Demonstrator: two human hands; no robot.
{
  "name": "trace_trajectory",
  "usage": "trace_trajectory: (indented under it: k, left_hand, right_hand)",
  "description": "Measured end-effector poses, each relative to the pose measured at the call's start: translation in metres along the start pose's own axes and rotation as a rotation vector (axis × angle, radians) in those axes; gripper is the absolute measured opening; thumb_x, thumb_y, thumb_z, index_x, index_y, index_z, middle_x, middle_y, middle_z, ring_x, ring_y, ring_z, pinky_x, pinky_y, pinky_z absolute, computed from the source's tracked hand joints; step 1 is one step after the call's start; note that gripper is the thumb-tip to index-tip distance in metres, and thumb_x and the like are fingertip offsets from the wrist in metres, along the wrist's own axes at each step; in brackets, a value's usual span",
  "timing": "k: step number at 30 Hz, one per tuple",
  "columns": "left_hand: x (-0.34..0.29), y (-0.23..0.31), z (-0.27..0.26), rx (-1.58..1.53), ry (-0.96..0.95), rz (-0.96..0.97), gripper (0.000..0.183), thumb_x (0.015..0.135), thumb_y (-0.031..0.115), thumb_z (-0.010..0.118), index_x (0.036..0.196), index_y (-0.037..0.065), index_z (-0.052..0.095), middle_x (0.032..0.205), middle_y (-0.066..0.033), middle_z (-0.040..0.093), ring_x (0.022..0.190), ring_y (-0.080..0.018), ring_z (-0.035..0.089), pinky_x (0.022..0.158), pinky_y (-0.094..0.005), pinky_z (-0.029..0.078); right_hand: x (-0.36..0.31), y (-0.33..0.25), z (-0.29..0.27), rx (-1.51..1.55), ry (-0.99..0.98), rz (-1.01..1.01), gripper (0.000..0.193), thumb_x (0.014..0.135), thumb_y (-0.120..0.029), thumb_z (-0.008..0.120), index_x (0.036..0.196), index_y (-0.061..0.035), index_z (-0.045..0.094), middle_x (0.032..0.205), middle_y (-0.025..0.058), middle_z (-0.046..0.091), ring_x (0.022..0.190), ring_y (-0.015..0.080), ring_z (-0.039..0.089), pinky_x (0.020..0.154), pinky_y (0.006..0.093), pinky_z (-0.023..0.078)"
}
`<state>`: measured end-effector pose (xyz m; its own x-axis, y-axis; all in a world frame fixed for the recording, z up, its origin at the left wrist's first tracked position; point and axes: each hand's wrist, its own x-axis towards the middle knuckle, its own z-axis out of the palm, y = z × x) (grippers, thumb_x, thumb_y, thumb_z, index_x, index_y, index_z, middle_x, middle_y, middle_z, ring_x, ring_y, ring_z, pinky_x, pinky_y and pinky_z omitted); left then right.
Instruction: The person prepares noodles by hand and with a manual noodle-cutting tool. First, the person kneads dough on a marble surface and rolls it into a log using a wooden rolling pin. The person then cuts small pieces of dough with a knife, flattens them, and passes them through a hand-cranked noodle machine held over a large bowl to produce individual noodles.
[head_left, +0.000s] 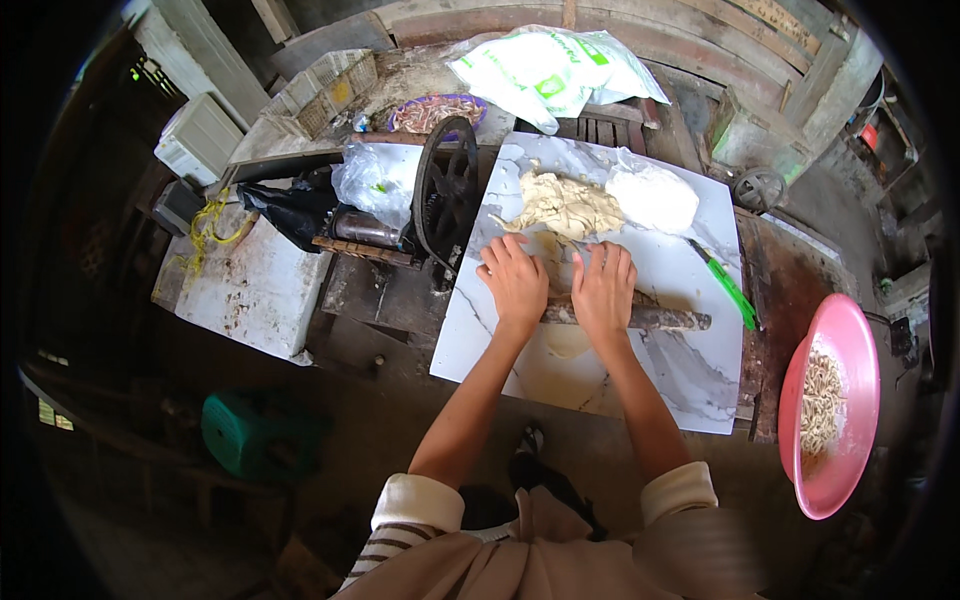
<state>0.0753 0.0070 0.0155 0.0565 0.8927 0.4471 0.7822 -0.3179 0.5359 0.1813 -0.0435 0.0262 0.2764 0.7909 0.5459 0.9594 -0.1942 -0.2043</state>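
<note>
Laid palm-down on a worn wooden rolling pin [670, 318], with fingers stretched forward: the right hand [604, 290]. Set beside it, level but apart, with fingers also extended: the left hand [515, 282], seemingly over the pin's left end, though hard to confirm from above. Seen jutting out past the right hand: the pin's bare right end. Visible just below the pin, between the wrists: a pale patch of flattened dough [567, 342] on a marble-patterned board [690, 385].

Heaped beyond the fingertips: a rough lump of yellowish dough [563, 206], just beside a white bundle in plastic [652, 198]. Lying slantwise near the board's right edge: a green-handled knife [730, 285].

Standing to the left, just off the board: a hand-cranked machine with a dark metal wheel [430, 200]. Bunched around its far side: a clear plastic bag [368, 185] and a black bag [290, 212]. Placed at the far side of the work area: a purple-rimmed basket [437, 114] and white-and-green sacks [540, 75].

Tilted to the right, beyond the board: a pink basin [858, 440], holding floury pale strips [820, 400]. Parked low at left: a green stool [240, 432].
</note>
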Motion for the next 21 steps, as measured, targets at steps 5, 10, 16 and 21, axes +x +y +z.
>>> trace_trajectory:
  k: [5,10,16,21]
  left_hand:
    - [-0.028,-0.005,-0.004,0.009,-0.056,0.029,0.028,0.077,0.011,0.051,0.104,0.005,0.047,0.096,-0.0135,0.047,0.094,-0.0308,0.043,0.077,-0.043,0.032]
    - [-0.08,-0.028,-0.035,-0.312,-0.247,0.103,0.041,0.071,0.0,0.042,0.112,0.001,0.049,0.126,-0.0196,0.044,0.129,-0.0383,0.028,0.106,-0.0529,0.016]
    - [-0.027,-0.009,-0.011,-0.115,-0.162,0.166,0.049,0.072,0.004,0.045,0.121,-0.003,0.043,0.136,-0.0189,0.034,0.136,-0.0368,0.012,0.106,-0.0588,0.003]
    - [-0.001,-0.006,0.005,-0.116,-0.147,0.146,0.053,0.077,0.009,0.044,0.126,-0.009,0.036,0.137,-0.0224,0.031,0.136,-0.0371,0.01,0.107,-0.0573,0.004]
  right_hand:
    - [-0.034,0.005,0.004,0.008,-0.117,-0.043,0.023,0.086,-0.018,0.05,0.096,0.0004,0.06,0.11,0.0141,0.054,0.107,0.0272,0.049,0.092,0.0388,0.038]
    - [-0.087,-0.013,-0.029,0.028,-0.098,-0.145,0.034,0.086,-0.013,0.045,0.114,0.0047,0.055,0.127,0.0178,0.049,0.122,0.0253,0.044,0.103,0.0355,0.033]
    - [-0.044,0.002,-0.005,-0.032,-0.069,-0.146,0.037,0.089,-0.016,0.045,0.118,0.0058,0.052,0.129,0.0216,0.046,0.125,0.0278,0.04,0.102,0.0377,0.034]
    - [-0.021,0.004,0.004,-0.023,-0.049,-0.03,0.038,0.091,-0.017,0.043,0.118,0.0076,0.052,0.13,0.0229,0.044,0.126,0.029,0.039,0.102,0.0389,0.035]
